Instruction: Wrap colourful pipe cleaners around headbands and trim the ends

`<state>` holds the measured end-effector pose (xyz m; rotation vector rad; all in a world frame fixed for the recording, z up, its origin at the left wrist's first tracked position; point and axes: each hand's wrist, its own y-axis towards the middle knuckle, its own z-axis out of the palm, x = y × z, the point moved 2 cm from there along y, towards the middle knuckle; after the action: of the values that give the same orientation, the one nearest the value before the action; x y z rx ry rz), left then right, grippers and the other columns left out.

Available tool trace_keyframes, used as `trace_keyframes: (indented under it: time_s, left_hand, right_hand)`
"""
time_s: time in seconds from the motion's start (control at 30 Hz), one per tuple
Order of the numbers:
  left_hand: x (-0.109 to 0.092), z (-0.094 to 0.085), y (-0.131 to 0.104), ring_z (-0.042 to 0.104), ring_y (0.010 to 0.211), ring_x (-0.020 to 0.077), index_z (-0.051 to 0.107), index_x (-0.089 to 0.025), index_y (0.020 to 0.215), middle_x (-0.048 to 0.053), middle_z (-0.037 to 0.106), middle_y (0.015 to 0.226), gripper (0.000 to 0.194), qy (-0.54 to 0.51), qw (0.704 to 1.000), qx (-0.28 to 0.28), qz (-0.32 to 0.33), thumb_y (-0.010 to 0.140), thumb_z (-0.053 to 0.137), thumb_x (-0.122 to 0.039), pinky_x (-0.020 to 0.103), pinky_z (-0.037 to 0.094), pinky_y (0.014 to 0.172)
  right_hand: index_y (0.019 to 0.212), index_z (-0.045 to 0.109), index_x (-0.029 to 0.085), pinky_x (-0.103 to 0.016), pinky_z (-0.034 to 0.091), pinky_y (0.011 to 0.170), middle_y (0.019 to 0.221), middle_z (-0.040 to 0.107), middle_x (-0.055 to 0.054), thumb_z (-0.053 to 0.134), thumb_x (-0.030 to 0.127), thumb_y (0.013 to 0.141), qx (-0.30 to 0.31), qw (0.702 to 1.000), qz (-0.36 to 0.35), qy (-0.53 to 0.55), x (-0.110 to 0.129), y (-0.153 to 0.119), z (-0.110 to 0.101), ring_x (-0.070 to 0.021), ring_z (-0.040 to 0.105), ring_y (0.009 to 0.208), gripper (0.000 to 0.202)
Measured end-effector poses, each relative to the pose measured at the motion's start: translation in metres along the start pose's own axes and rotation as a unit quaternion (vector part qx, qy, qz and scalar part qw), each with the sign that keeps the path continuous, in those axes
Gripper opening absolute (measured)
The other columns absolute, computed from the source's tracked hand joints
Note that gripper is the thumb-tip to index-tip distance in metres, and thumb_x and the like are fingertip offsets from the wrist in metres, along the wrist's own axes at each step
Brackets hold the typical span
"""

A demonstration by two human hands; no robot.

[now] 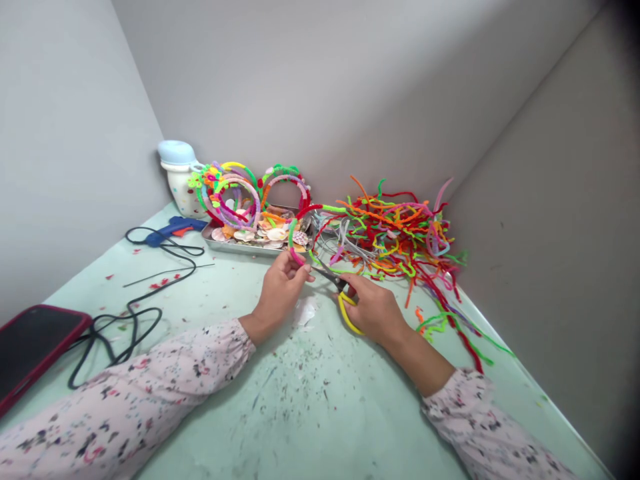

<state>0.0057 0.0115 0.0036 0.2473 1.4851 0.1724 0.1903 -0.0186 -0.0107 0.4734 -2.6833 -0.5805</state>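
Observation:
Between its thumb and fingers my left hand [283,287] pinches the lower end of a curved, fuzzy headband [292,235], wrapped in pink, green and red pipe cleaner, with a light green stretch at its far end. My right hand [375,308] grips a pair of scissors [345,301] by the yellow handles. Their dark blades point up and left, close to the pinched end of the headband; whether they touch it I cannot tell. Below the fingertips a small whitish scrap [305,311] lies on the table.
A metal tray [250,249] holds shells, with decorated headbands [235,193] on top. Loose pipe cleaners [395,227] are heaped at the right. On the left are a blue glue gun [170,230], its black cord [135,320], a phone [40,340] and a white cup [181,183]. Walls enclose the table [320,413].

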Motion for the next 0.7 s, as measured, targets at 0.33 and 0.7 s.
trace_keyframes:
  time_s: [0.33,0.7]
  left_hand:
    - [0.000,0.000,0.000,0.062,0.066,0.0117,0.050,-0.016,0.082,-0.001,0.057,0.078,0.016,-0.012,1.000,0.009,-0.006,0.076,0.062,-0.026,0.024,0.047,0.065]
    - [0.003,0.003,-0.001,0.063,0.068,0.0125,0.052,-0.015,0.081,0.000,0.060,0.077,0.017,-0.030,0.999,0.017,-0.023,0.073,0.065,-0.023,0.026,0.051,0.068]
  right_hand:
    - [0.120,0.055,0.022,-0.025,0.047,0.075,0.102,0.068,-0.005,0.056,0.022,0.079,0.012,1.000,0.004,-0.012,0.004,-0.001,-0.002,-0.0160,0.063,0.085,0.040]
    - [0.122,0.055,0.023,-0.028,0.048,0.074,0.112,0.065,-0.006,0.052,0.025,0.083,0.039,0.995,0.015,-0.088,0.014,-0.001,-0.008,-0.0200,0.063,0.093,0.039]
